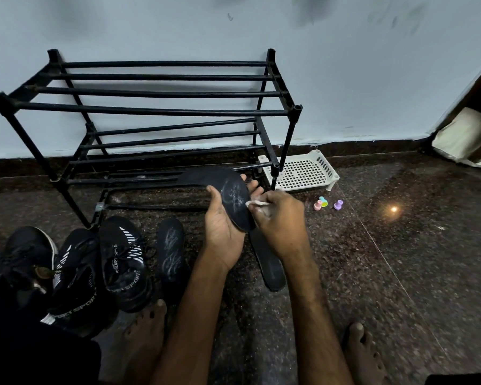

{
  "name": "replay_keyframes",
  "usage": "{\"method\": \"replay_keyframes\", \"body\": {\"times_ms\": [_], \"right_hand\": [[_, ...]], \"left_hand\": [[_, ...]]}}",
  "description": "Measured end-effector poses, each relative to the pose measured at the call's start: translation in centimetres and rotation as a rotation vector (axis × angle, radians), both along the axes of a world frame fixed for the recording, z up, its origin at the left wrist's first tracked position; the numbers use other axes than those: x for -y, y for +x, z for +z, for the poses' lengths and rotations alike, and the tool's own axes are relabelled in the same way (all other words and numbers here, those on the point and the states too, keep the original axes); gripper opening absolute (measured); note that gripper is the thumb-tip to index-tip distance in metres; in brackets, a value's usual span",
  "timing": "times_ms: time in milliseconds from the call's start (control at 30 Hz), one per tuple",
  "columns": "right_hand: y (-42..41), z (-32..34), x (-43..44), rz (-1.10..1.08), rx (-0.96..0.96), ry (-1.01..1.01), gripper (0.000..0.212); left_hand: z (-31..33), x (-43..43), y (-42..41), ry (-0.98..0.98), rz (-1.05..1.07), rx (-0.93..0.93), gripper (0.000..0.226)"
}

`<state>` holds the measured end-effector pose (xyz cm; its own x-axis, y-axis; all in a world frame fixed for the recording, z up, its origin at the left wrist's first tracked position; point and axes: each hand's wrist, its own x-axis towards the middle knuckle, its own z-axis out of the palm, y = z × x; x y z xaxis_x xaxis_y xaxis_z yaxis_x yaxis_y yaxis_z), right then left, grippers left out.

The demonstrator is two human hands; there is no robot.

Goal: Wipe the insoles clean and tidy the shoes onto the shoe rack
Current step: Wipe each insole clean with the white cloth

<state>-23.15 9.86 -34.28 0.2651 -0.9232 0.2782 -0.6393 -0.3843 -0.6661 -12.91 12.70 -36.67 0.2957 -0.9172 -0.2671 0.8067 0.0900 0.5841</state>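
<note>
Black insole (228, 195), white-smeared, held by left hand (222, 234), wiped by right hand (279, 220).

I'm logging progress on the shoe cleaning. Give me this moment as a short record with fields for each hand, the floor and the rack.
left hand: holds an insole with white marks
right hand: grips a white cloth against that insole
floor: a marked insole, a plain insole, black shoes
shoe rack: no shoes on it yet
</note>
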Motion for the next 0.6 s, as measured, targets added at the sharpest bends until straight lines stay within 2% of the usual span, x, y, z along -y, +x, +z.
{"method": "replay_keyframes", "body": {"times_ms": [133,267,333,433,467,600], "right_hand": [[0.4,1.0,-1.1,0.233,0.077,0.129,0.010],[0.5,0.1,0.1,-0.024,0.026,-0.031,0.014],[0.1,0.0,0.1,0.001,0.011,-0.004,0.012],[0.5,1.1,-0.7,0.195,0.038,0.049,0.008],[0.8,1.1,-0.6,0.187,0.057,0.020,0.008],[0.4,0.3,0.5,-0.065,0.019,-0.030,0.016]], "left_hand": [[-0.5,0.1,-0.2,0.023,-0.034,0.004,0.081],[-0.4,0.1,-0.2,-0.041,-0.033,-0.009,0.070],[-0.4,0.2,-0.4,-0.029,-0.038,0.002,0.070],[-0.5,0.4,-0.4,-0.007,-0.046,0.030,0.077],[-0.5,0.5,-0.5,-0.005,-0.060,0.039,0.079],[-0.3,0.5,-1.2,-0.047,-0.058,0.050,0.075]]}}
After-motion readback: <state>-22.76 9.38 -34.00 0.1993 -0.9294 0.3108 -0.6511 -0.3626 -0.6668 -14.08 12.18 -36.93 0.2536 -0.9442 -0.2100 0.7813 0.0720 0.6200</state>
